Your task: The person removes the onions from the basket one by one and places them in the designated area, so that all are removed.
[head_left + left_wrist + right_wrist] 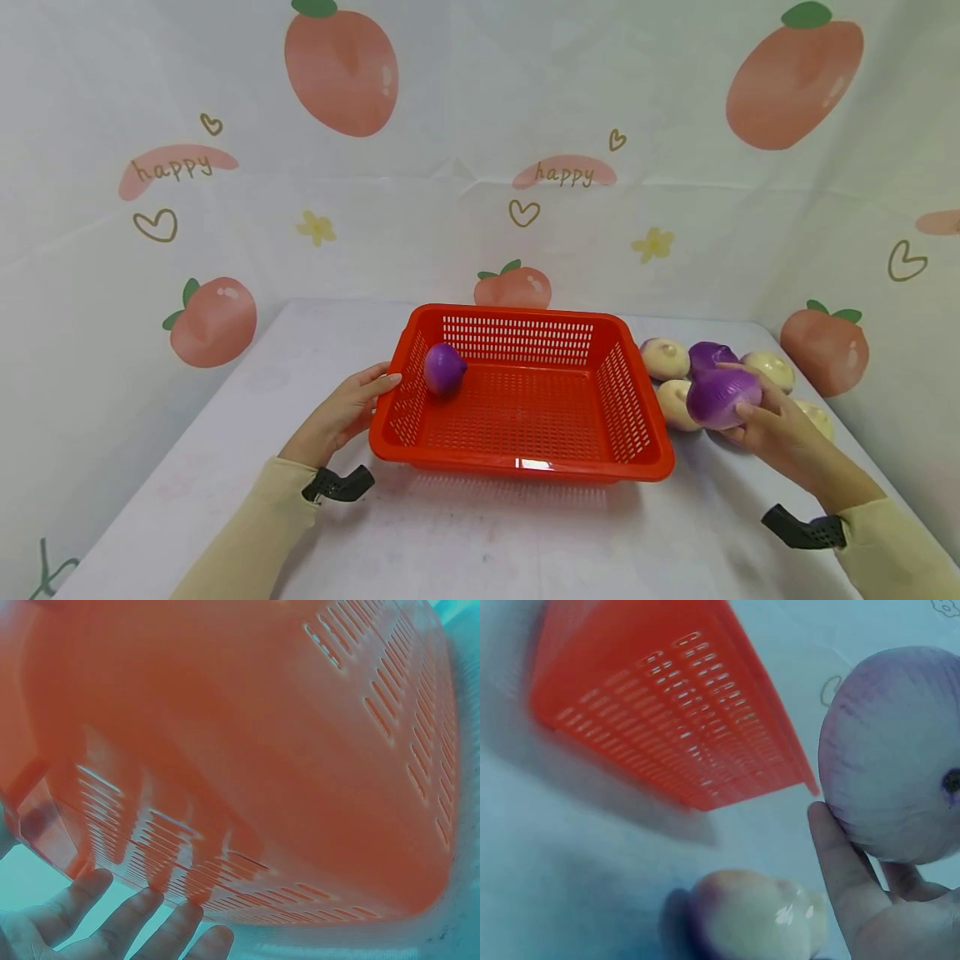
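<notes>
A red plastic basket [517,417] with slotted walls sits mid-table. My left hand [348,412] holds its left side, thumb at the rim; in the left wrist view, its fingers [131,919] lie against the outer slotted wall. One purple onion [444,369] lies inside the basket, at the left. My right hand [772,425] grips another purple onion [722,397], raised just right of the basket. The right wrist view shows the pale underside of this held onion [896,757], with a dark root spot.
Several pale, round vegetables, including one cream-coloured piece [665,359] and another [769,372], lie on the table right of the basket. Among them is a purple onion [708,354]. A printed cloth [450,233] hangs behind the white tabletop [480,542].
</notes>
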A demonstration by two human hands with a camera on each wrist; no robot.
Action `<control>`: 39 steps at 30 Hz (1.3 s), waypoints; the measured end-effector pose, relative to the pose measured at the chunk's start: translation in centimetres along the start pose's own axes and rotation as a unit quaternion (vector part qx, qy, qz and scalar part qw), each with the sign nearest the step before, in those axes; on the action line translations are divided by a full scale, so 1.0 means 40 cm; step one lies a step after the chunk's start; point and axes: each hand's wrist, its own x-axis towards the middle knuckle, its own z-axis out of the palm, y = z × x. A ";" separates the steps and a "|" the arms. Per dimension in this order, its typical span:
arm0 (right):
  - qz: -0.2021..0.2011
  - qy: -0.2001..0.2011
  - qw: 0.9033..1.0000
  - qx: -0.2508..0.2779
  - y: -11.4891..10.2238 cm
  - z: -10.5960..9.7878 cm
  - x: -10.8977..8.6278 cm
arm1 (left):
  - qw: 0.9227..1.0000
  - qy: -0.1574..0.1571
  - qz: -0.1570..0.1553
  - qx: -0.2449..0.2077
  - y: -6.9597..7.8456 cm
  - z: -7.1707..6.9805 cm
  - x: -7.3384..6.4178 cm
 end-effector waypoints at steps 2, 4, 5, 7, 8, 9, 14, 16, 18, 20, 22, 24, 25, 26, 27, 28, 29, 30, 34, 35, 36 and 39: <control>0.008 0.012 1.000 -0.022 0.005 0.003 -0.012 | 1.000 0.000 0.000 0.000 0.000 0.000 0.000; 0.011 0.012 0.999 -0.034 0.009 0.008 -0.021 | 1.000 0.000 -0.001 0.002 0.000 0.000 0.000; 0.013 0.008 0.999 -0.036 0.011 0.009 -0.026 | 1.000 0.001 -0.002 0.003 0.000 0.000 0.001; 0.017 0.003 0.999 -0.045 0.015 0.013 -0.033 | 1.000 0.001 -0.002 0.004 0.000 0.000 0.001; 0.020 0.004 0.998 -0.052 0.018 0.014 -0.037 | 1.000 0.002 -0.003 0.005 0.000 0.000 0.002; 0.023 0.005 0.998 -0.058 0.020 0.016 -0.040 | 1.000 0.002 -0.003 0.006 0.000 0.000 0.002; 0.020 -0.003 0.998 -0.065 0.038 0.016 -0.054 | 1.000 0.002 -0.005 0.009 0.000 -0.002 0.002; 0.006 -0.023 0.999 -0.043 0.046 0.014 -0.058 | 1.000 0.001 -0.006 0.009 0.000 -0.002 0.003; -0.008 -0.042 0.999 -0.014 0.053 0.012 -0.061 | 1.000 0.001 -0.006 0.008 0.000 -0.003 0.004; -0.012 -0.054 0.998 0.003 0.059 0.010 -0.062 | 1.000 0.000 -0.006 0.007 0.001 -0.004 0.004; -0.008 -0.065 0.998 0.019 0.065 0.008 -0.065 | 1.000 0.001 -0.008 0.008 0.000 -0.004 0.005; 0.006 -0.069 0.997 0.024 0.069 0.007 -0.069 | 1.000 0.001 -0.008 0.005 0.000 -0.003 0.005; 0.017 -0.067 0.997 0.016 0.072 0.007 -0.072 | 1.000 0.001 -0.008 0.006 0.000 -0.003 0.005; 0.029 -0.064 0.998 0.005 0.073 0.006 -0.075 | 1.000 0.001 -0.009 0.004 0.000 -0.002 0.005; 0.042 -0.058 0.997 -0.009 0.075 0.006 -0.078 | 1.000 0.002 -0.009 0.004 0.000 -0.002 0.006; 0.058 -0.049 0.997 -0.027 0.076 0.006 -0.081 | 1.000 0.002 -0.009 0.003 0.000 -0.002 0.006; 0.077 -0.035 0.995 -0.049 0.077 0.006 -0.084 | 1.000 0.002 -0.009 0.002 0.000 -0.002 0.006; 0.093 -0.025 0.993 -0.068 0.078 0.007 -0.086 | 1.000 0.003 -0.009 0.002 0.000 -0.002 0.006; 0.138 0.001 0.982 -0.130 0.081 0.008 -0.088 | 1.000 0.004 -0.011 0.001 0.001 -0.002 0.005; 0.144 0.008 0.978 -0.148 0.082 0.010 -0.088 | 1.000 0.004 -0.012 0.001 0.001 -0.003 0.005; 0.148 0.013 0.974 -0.168 0.082 0.012 -0.086 | 1.000 0.004 -0.012 0.000 0.002 -0.003 0.005; 0.165 0.036 0.959 -0.229 0.084 0.016 -0.080 | 1.000 0.002 -0.012 -0.001 0.002 -0.003 0.005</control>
